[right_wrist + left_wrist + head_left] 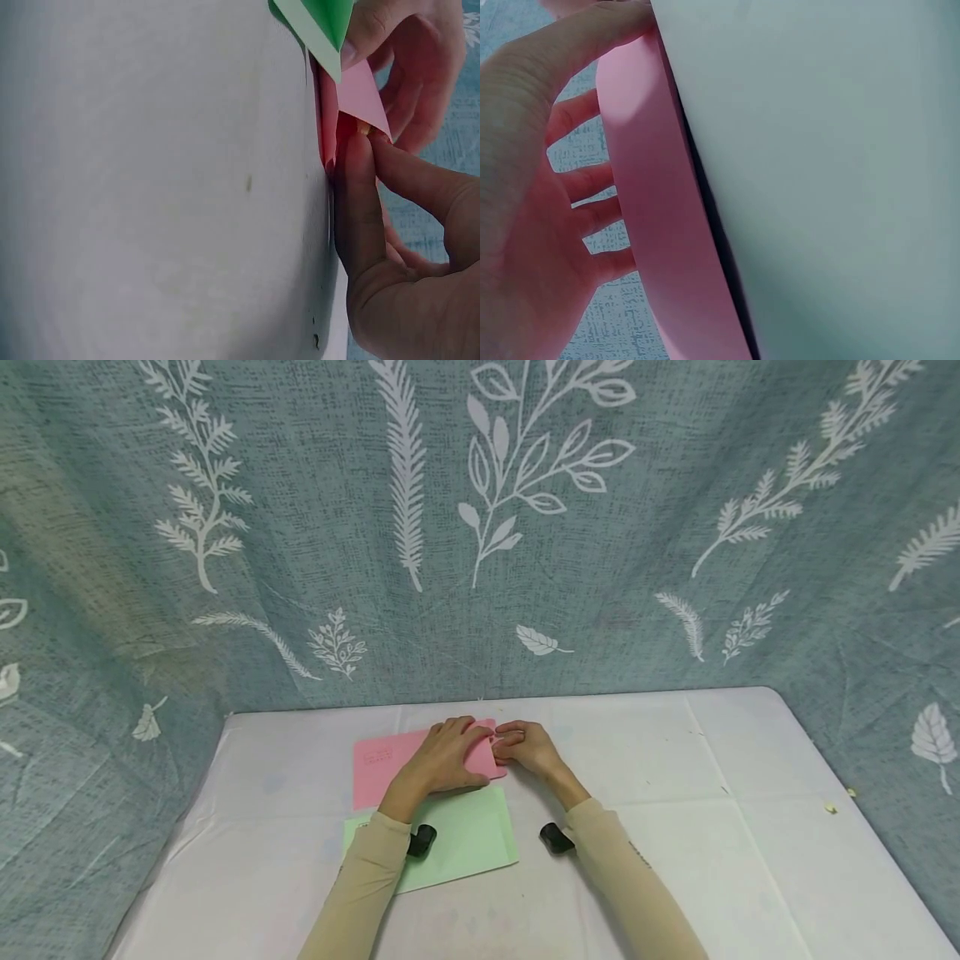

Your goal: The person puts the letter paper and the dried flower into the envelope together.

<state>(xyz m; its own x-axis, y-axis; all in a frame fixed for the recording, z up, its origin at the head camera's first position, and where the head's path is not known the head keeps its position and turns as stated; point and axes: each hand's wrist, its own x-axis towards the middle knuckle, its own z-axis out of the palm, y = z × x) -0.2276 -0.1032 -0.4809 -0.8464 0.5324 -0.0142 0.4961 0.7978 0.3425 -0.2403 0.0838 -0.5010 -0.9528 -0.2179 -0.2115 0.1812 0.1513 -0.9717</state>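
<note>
A pink envelope (380,770) lies toward the table's back edge, one end open toward the right. My left hand (444,758) spans it and grips its two long edges, thumb on the near side and fingers on the far side. In the left wrist view the pink paper (656,180) bows up inside that grasp. My right hand (528,748) is at the open end, thumb and forefinger tips inside the mouth, pinching a small yellowish thing (364,127) mostly hidden by fingers and paper. Nearer me, a pale green envelope (457,839) lies partly under my left forearm.
A white cloth covers the table (675,860). Behind it hangs a blue-green curtain (315,527) with white leaf prints. Small yellow bits (830,808) lie near the right edge. Black wrist cameras (557,839) sit on both sleeves.
</note>
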